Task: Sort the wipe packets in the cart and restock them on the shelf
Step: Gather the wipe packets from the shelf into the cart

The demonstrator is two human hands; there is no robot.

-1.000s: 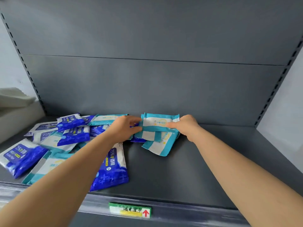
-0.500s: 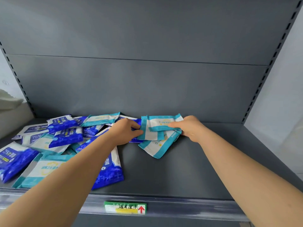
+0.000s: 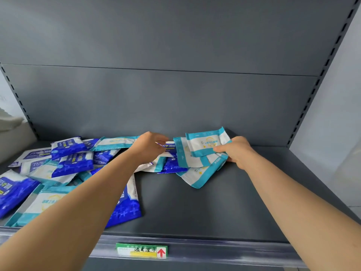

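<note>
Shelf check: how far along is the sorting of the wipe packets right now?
Done: packets already lie on the shelf, and a few teal packets are gathered to the right. In hand: the right hand grips those teal packets; the left hand reaches over a blue packet, grip unclear. Left: the mixed pile of blue and teal on the left is unsorted.

Soft, even light fills the shelf (image 3: pixel 214 208), with no hard glare, only a dull sheen on the back panel (image 3: pixel 175 106). Faint, blurred-edged shadows sit under the packets (image 3: pixel 125 210) and both forearms (image 3: pixel 293 208). The wide lens bows the slotted uprights (image 3: pixel 320 79) outward at the edges. The label (image 3: pixel 142 250) and the left hand (image 3: pixel 150 146) look slightly smeared.
</note>
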